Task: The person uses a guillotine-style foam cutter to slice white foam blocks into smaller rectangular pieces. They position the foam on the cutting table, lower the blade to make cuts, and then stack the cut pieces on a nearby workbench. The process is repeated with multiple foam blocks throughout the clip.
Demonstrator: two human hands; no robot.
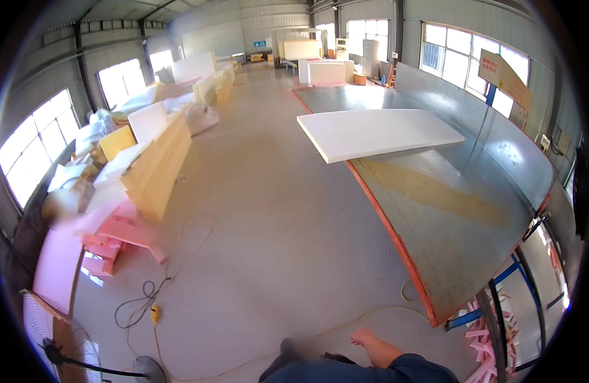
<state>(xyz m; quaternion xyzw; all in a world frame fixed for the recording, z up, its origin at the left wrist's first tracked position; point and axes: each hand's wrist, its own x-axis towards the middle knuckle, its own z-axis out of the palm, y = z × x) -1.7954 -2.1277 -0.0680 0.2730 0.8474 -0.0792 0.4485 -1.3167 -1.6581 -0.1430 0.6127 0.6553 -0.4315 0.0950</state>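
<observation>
My right hand (362,337) hangs low at my side, in front of my dark blue sleeve. Nothing shows in it, and its small, loosely bent fingers look apart. It touches nothing and is nearest to the front corner of a large metal-topped table (428,255) with a red edge. A thick white foam board (380,131) lies flat across that table, its left end jutting past the red edge. My left hand is out of view.
Stacked cream foam boards (157,172) and pink foam pieces (119,233) line the left side. A yellow-plugged cable (156,313) trails over the grey floor (262,236). A fan (55,351) stands at lower left. Pink scraps (489,345) lie under the table's near end.
</observation>
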